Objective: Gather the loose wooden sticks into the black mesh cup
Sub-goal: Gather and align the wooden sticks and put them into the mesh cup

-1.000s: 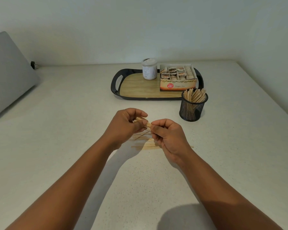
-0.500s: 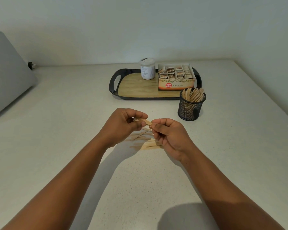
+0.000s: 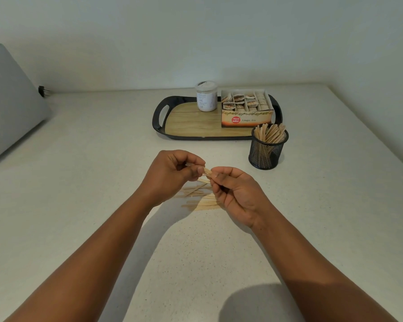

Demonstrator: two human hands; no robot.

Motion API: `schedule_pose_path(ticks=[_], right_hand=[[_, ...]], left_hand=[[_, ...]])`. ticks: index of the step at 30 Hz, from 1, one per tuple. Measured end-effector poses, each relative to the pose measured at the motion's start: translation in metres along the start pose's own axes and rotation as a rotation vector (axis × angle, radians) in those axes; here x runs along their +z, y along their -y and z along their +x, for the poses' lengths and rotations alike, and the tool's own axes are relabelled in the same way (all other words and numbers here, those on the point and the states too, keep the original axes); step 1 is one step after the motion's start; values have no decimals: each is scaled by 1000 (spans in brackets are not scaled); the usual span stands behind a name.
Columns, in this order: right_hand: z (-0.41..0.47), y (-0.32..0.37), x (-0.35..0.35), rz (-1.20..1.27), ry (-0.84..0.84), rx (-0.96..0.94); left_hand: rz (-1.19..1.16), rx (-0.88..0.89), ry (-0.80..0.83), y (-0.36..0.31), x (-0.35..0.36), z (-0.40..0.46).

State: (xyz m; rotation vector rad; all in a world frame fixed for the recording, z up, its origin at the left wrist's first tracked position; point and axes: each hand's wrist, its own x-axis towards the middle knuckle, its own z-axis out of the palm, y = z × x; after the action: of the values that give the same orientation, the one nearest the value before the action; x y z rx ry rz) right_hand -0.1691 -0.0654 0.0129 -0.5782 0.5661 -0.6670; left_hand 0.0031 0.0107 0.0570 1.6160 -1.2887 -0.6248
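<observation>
A small bundle of wooden sticks is held between both hands above the counter. My left hand pinches its left end with curled fingers, and my right hand pinches its right end. Several loose wooden sticks lie in a pile on the counter just below the hands, partly hidden by them. The black mesh cup stands to the right and behind, apart from my hands, with several sticks upright in it.
A black tray with a wooden base sits behind the cup, carrying a white jar and an open box of tea sachets. A grey slanted object stands at the far left by the wall.
Both hands keep their pinch on the sticks and have barely moved relative to the pile. The head camera has shifted slightly.
</observation>
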Motion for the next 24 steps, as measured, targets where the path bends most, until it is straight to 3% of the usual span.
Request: schedule_pose_path(ticks=[7, 11, 14, 16, 18, 24], right_hand=[[3, -4, -3, -76, 7, -81], [7, -13, -8, -725, -146, -457], [12, -20, -18, -1393, -243, -645], [18, -26, -24, -1773, -208, -609], [23, -32, -30, -1958, -160, -494], [29, -40, -36, -2106, -113, -378]], left_hand=[[-6, -57, 22, -1, -5, 3], [134, -23, -74, -5, -4, 4], [273, 6, -91, -10, -5, 6], [361, 42, -91, -15, -5, 8], [434, 101, -77, -22, -4, 11], [481, 285, -76, -57, 2, 41]])
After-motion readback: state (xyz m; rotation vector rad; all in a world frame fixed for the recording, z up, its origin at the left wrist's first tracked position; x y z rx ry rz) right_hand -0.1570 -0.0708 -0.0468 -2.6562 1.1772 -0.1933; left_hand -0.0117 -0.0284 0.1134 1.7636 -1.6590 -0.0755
